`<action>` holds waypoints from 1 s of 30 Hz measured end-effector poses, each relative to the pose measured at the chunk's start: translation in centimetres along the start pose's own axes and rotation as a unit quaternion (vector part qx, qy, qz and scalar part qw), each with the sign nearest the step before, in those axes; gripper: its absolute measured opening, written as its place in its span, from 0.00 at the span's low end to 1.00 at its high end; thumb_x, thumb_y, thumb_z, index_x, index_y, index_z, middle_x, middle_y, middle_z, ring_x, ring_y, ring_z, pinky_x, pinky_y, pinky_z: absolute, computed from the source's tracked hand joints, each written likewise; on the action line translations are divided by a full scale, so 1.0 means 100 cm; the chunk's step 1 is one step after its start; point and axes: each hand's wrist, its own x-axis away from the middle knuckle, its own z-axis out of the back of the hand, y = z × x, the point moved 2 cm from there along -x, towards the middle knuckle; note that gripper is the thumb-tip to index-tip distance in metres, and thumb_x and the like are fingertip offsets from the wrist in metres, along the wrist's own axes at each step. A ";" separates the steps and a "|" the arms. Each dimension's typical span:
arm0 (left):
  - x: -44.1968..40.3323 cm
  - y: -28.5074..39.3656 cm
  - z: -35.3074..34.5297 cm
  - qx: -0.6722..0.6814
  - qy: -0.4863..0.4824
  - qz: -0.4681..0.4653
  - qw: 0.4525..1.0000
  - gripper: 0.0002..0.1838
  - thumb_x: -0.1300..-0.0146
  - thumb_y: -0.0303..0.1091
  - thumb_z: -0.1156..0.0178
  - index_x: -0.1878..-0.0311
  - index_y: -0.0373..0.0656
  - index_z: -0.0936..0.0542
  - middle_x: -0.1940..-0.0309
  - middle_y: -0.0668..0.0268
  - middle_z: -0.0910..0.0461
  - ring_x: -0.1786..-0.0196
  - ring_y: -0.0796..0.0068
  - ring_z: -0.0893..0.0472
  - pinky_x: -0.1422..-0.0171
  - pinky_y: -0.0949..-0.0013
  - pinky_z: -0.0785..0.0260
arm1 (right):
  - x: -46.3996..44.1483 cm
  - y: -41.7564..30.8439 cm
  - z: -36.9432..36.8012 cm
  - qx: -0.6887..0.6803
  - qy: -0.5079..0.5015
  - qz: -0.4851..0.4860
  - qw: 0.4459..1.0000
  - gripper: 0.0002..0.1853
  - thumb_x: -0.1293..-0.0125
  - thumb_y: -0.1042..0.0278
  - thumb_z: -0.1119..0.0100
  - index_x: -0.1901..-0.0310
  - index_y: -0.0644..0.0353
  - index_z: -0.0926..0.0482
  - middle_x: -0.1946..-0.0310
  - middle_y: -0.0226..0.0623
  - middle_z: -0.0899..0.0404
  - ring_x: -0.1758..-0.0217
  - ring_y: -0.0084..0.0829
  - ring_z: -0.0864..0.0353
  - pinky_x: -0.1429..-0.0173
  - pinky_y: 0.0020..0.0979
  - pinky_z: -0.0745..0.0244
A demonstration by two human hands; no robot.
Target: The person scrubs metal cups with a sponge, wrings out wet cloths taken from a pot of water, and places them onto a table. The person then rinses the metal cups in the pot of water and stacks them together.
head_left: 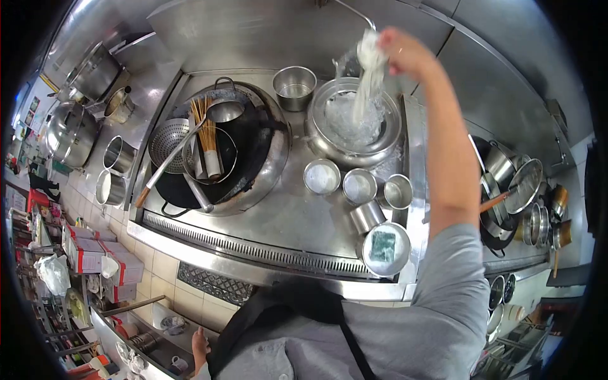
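Note:
High at the back of the counter, my right hand (403,52) is closed on a wet white cloth (370,66). The cloth hangs in a twisted strip, its lower end reaching a wide metal pot (320,136). Water splashes around it, and a thin faucet pipe (356,11) comes down beside the hand. Foamy water fills the pot's middle. Down at my left side, my left hand (201,347) hangs near a metal cart (130,332). Its fingers look loosely apart and nothing shows in them, though part of the hand is small and hard to see.
Several small metal pots (322,177) stand before the big one, and a white bowl (396,269) holds a green scouring pad (382,246). Leftward, a black wok (244,161) carries a perforated skimmer (168,139), a ladle (226,111) and a bamboo brush (207,136). More pans crowd the right.

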 end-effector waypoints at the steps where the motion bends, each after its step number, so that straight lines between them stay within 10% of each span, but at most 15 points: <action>1: 0.001 0.015 0.004 0.008 0.009 0.025 1.000 0.27 0.24 0.60 0.52 0.47 0.43 0.23 0.70 0.60 0.26 0.73 0.61 0.26 0.70 0.53 0.32 | 0.005 -0.025 0.021 -0.012 0.031 0.023 0.999 0.11 0.25 0.55 0.42 0.52 0.52 0.25 0.66 0.26 0.26 0.67 0.19 0.27 0.66 0.30 0.21; 7: -0.041 0.020 0.004 0.056 0.043 -0.141 0.987 0.30 0.26 0.57 0.47 0.32 0.45 0.25 0.48 0.62 0.18 0.51 0.63 0.19 0.57 0.53 0.26 | 0.014 -0.026 0.004 -0.019 0.089 0.051 0.995 0.21 0.29 0.46 0.38 0.47 0.55 0.25 0.57 0.32 0.21 0.58 0.27 0.19 0.60 0.33 0.14; 11: -0.011 0.070 -0.005 0.093 0.046 0.027 0.994 0.31 0.27 0.57 0.45 0.30 0.46 0.26 0.41 0.61 0.19 0.45 0.61 0.19 0.49 0.54 0.27 | -0.040 0.134 -0.121 0.048 -0.027 -0.085 0.995 0.23 0.29 0.49 0.38 0.45 0.59 0.25 0.54 0.37 0.19 0.55 0.31 0.17 0.60 0.37 0.15; 14: 0.013 0.121 -0.012 0.134 -0.016 0.022 0.991 0.31 0.27 0.56 0.42 0.30 0.45 0.26 0.43 0.61 0.17 0.45 0.62 0.19 0.45 0.56 0.28 | -0.044 0.259 -0.224 0.252 -0.018 -0.043 0.967 0.34 0.29 0.45 0.41 0.29 0.59 0.29 0.36 0.53 0.21 0.38 0.54 0.18 0.34 0.52 0.26; 17: 0.090 0.243 -0.018 0.103 -0.093 -0.053 0.989 0.32 0.28 0.54 0.40 0.30 0.41 0.26 0.48 0.61 0.15 0.45 0.67 0.18 0.43 0.60 0.27 | -0.093 0.322 -0.258 0.275 -0.166 -0.125 0.938 0.34 0.29 0.48 0.42 0.27 0.59 0.32 0.41 0.53 0.18 0.49 0.46 0.13 0.46 0.47 0.17; 21: 0.155 0.420 -0.047 -0.024 -0.241 -0.310 0.919 0.27 0.24 0.47 0.41 0.33 0.36 0.24 0.46 0.61 0.15 0.42 0.71 0.19 0.36 0.63 0.28 | -0.045 0.155 -0.161 0.071 -0.134 -0.159 0.975 0.32 0.28 0.54 0.42 0.28 0.63 0.34 0.58 0.49 0.15 0.66 0.36 0.12 0.67 0.41 0.14; 24: 0.163 0.606 -0.119 -0.104 -0.212 -0.659 0.714 0.32 0.28 0.38 0.36 0.25 0.38 0.32 0.33 0.59 0.25 0.35 0.71 0.25 0.29 0.64 0.32 | 0.013 -0.013 -0.055 -0.108 -0.074 -0.001 0.991 0.17 0.24 0.58 0.46 0.46 0.63 0.30 0.69 0.35 0.22 0.68 0.29 0.17 0.68 0.38 0.13; 27: 0.221 0.725 -0.188 0.017 -0.232 -0.601 0.765 0.55 0.38 0.42 0.27 0.16 0.46 0.53 0.21 0.50 0.41 0.21 0.56 0.36 0.23 0.60 0.37 | 0.080 -0.108 0.004 -0.206 -0.024 0.084 0.975 0.09 0.22 0.63 0.48 0.52 0.60 0.30 0.73 0.30 0.25 0.63 0.29 0.15 0.60 0.36 0.11; 29: 0.217 0.783 -0.244 0.059 -0.060 -0.800 0.594 0.51 0.39 0.41 0.26 0.18 0.46 0.46 0.24 0.50 0.34 0.25 0.58 0.30 0.25 0.63 0.35 | 0.108 -0.133 0.029 -0.275 0.030 0.122 0.953 0.09 0.22 0.64 0.46 0.51 0.60 0.29 0.72 0.29 0.25 0.60 0.28 0.14 0.56 0.35 0.12; 30: 0.214 0.804 -0.261 0.006 -0.119 -0.758 0.641 0.50 0.39 0.43 0.27 0.18 0.44 0.44 0.26 0.47 0.33 0.27 0.55 0.28 0.26 0.60 0.34 | 0.122 -0.138 0.038 -0.296 0.051 0.147 0.942 0.09 0.22 0.65 0.46 0.50 0.60 0.28 0.72 0.29 0.24 0.60 0.28 0.14 0.55 0.35 0.12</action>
